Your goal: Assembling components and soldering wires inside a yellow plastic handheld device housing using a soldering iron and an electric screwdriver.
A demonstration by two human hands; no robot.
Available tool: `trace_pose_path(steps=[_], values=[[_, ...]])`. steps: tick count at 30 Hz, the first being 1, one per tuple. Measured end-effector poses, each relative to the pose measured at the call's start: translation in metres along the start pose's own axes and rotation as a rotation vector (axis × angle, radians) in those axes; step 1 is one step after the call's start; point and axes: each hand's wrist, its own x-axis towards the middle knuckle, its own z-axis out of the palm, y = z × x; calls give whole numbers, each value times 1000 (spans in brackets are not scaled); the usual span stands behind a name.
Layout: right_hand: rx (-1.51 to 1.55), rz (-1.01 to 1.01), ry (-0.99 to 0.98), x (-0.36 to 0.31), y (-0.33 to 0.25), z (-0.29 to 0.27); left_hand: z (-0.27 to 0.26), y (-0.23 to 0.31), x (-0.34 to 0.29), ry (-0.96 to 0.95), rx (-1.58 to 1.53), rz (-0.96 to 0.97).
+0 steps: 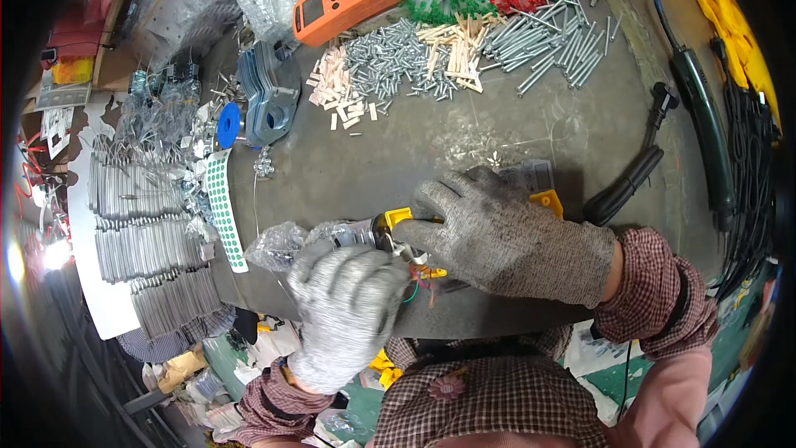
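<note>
My right hand [506,241], in a dark grey knit glove, lies over a yellow and grey device. The device's yellow edge [547,201] and grey end [531,176] stick out past the glove, and its middle is hidden. My left hand [348,303], in a lighter grey glove, is curled close by, slightly smeared by motion. Its fingertips meet the device's near left end, and what they pinch is hidden. Thin green and red wires [416,286] hang between the two hands. A crumpled clear plastic bag [280,247] sits just left of them.
Piles of screws [385,54], wooden-looking plugs [338,87] and long bolts [572,46] lie at the back. An orange meter [348,0] stands behind them. Bent metal plates [267,95], a green-dotted sticker strip [224,207] and metal rods [137,191] lie left; a black cable [626,187] lies right.
</note>
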Motion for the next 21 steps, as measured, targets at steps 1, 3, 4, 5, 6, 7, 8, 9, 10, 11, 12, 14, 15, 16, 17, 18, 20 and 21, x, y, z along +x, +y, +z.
trace_pose_path(steps=[1,3,4,5,6,7,8,9,10,11,12,14,15,16,17,18,20,21], values=[[-7,-11,22,1,0,2,1,-8,-6,29,-64,-18],[-16,-20,45,2,0,4,6,-12,-12,100,-178,-24],[-28,-28,38,2,-1,2,5,-7,-11,101,-179,-32],[-40,-36,31,2,-2,1,2,-3,-6,69,-119,-23],[-38,-42,24,3,-3,0,0,-1,-2,38,-59,-14],[-52,-40,32,2,-3,-2,2,-5,-1,34,-127,-27],[-65,-39,40,1,-2,-3,-1,-8,0,15,-134,-33],[-69,-38,32,1,0,-3,3,-5,-2,29,-119,-31],[-83,-49,50,2,0,0,5,-3,-6,35,-99,-29],[-97,-60,69,2,0,3,3,-3,-5,32,-102,-31],[-94,-58,67,1,-1,6,-1,-4,-3,2,-141,-53],[-69,-50,101,1,1,7,3,-12,-11,53,-142,-38],[-76,-49,98,0,2,5,6,-11,-11,55,-112,-15],[-57,-41,83,0,0,2,6,-9,-13,53,-79,2],[-40,-33,67,1,-2,1,6,-9,-14,56,-82,-1],[-45,-34,62,1,-4,0,6,-11,-13,44,-107,-5],[-138,-51,96,1,-5,-3,9,-11,-8,55,-142,-18],[-152,-55,83,0,-7,-9,7,-10,-3,108,-248,-56]])
